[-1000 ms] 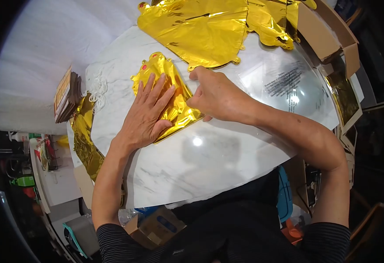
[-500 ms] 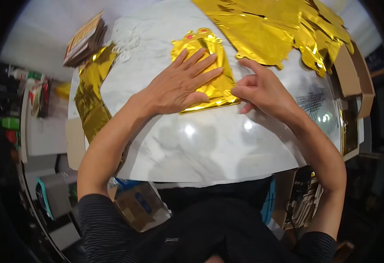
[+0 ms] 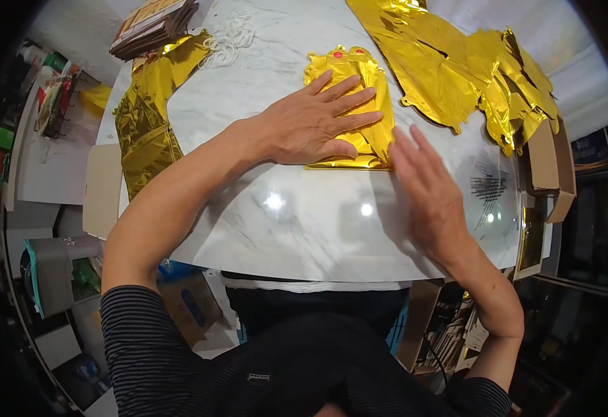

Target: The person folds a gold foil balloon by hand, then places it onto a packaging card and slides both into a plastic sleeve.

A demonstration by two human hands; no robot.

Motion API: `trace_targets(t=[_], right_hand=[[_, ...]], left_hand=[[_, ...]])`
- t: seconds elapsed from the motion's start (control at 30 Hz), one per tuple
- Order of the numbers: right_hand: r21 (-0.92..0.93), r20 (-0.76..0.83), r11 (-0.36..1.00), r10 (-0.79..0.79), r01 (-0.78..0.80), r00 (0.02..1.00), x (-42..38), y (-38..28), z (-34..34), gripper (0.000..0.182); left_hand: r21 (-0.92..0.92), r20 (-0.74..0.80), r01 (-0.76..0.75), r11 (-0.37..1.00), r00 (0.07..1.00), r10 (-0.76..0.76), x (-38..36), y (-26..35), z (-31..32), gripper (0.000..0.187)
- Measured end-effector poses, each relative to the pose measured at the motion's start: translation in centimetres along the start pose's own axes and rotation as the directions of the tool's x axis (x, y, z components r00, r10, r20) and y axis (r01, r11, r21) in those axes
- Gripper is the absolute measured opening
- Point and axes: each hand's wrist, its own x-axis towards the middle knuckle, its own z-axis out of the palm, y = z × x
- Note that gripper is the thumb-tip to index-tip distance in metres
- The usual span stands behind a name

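A folded sheet of shiny gold foil (image 3: 363, 69) with red round spots along its top edge lies on the white marbled table (image 3: 304, 236). My left hand (image 3: 318, 125) rests flat on the foil, fingers spread. Beside the foil's lower right corner is my right hand (image 3: 429, 187), its fingers stretched out and slightly blurred. Nothing is held in it. Whether its fingertips touch the foil's edge is unclear.
More gold foil (image 3: 429, 69) spreads over the back right, by an open cardboard box (image 3: 544, 160). At the left lie a long gold foil strip (image 3: 148, 139), white string (image 3: 229, 42) and a stack of brown packets (image 3: 152, 24). A clear printed bag (image 3: 488, 184) lies right.
The view has shifted. My right hand has let go of the foil's right edge and moved toward me, its curled fingers now straightened. My left hand stays flat on the foil.
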Motion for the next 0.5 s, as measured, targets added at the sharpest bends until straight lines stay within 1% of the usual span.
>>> trace_targets(t=[0.07, 0.1, 0.23, 0.3, 0.43, 0.5], right_hand=[[-0.04, 0.182, 0.999, -0.017, 0.024, 0.983, -1.1, -0.3, 1.2, 0.068], [-0.074, 0.192, 0.997, 0.001, 0.014, 0.981, -1.5, -0.8, 1.6, 0.069], [-0.086, 0.232, 0.996, 0.018, 0.003, 0.973, -1.4, -1.3, 1.1, 0.07], [-0.097, 0.273, 0.995, 0.058, -0.033, 0.96, -1.2, -1.6, 0.7, 0.066], [-0.055, 0.214, 0.994, 0.099, -0.09, 0.972, 1.6, -1.4, 1.2, 0.063], [0.018, 0.165, 0.999, -0.039, 0.036, 0.986, 2.7, -0.4, 2.5, 0.071]], left_hand=[[0.003, -0.006, 0.008, 1.0, 1.0, -0.008, 0.0, 0.0, 0.2, 0.069], [0.008, -0.007, 0.019, 1.0, 1.0, -0.019, -0.1, 0.0, 0.3, 0.069], [0.0, 0.001, 0.027, 1.0, 1.0, -0.027, -0.1, 0.1, 0.3, 0.07], [0.002, 0.018, 0.025, 1.0, 1.0, -0.025, -0.1, 0.1, 0.2, 0.07], [-0.001, 0.022, 0.012, 1.0, 1.0, -0.012, 0.0, -0.1, 0.2, 0.072], [0.014, 0.009, 0.012, 1.0, 1.0, -0.012, 0.0, -0.2, 0.7, 0.077]])
